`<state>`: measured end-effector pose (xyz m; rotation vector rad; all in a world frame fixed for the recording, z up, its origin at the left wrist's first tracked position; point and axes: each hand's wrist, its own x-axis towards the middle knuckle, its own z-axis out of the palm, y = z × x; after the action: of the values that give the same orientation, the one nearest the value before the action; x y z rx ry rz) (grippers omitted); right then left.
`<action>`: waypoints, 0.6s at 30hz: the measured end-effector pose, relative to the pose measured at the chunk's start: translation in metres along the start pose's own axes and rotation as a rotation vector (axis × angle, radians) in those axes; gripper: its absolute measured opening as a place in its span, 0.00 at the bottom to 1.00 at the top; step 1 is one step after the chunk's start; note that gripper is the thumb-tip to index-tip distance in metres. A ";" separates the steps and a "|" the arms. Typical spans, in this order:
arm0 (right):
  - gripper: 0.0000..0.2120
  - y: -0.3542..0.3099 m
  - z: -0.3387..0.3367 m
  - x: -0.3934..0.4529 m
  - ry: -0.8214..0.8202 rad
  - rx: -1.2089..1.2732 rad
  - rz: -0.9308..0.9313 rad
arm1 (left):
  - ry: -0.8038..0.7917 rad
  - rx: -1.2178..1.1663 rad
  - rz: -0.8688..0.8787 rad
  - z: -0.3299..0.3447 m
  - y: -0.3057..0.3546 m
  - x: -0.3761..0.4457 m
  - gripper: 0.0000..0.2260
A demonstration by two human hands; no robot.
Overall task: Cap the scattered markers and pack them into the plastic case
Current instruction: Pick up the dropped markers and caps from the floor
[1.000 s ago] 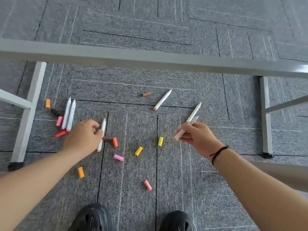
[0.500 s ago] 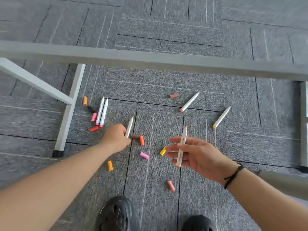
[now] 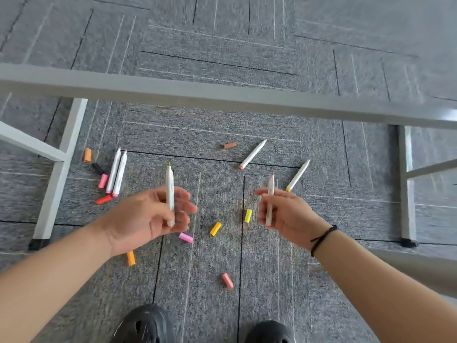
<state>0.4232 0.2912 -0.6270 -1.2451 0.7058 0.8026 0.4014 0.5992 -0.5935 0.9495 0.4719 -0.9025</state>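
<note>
Bright even daylight, soft faint shadows, motion blur on hands (image 3: 148, 219), wide-angle bending at edges

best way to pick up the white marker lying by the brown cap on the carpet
Pinch the white marker across its barrel near the middle, coming straight down from above. It lies flat on the carpet, slanted, alone, with the brown cap well clear, so both long sides are free. The ends taper, so a grip there would likely slip.

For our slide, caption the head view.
Left hand and right hand each hold an uncapped marker above caps scattered on carpet.
</note>
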 end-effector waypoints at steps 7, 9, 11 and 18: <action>0.16 -0.032 -0.054 0.061 0.699 -0.584 -0.159 | -0.072 0.142 0.088 0.022 0.011 0.008 0.11; 0.22 -0.035 -0.057 0.070 0.733 -0.747 -0.093 | -0.080 0.176 0.093 0.019 0.010 0.010 0.10; 0.26 -0.035 -0.059 0.079 0.747 -0.826 -0.033 | -0.087 0.230 0.091 0.016 0.010 0.009 0.09; 0.17 -0.033 -0.059 0.075 0.606 -0.745 -0.022 | 0.118 0.258 0.113 0.007 0.006 0.011 0.13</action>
<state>0.4900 0.2391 -0.6821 -2.2210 0.9045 0.6868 0.4124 0.5901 -0.5946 1.2581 0.4031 -0.8195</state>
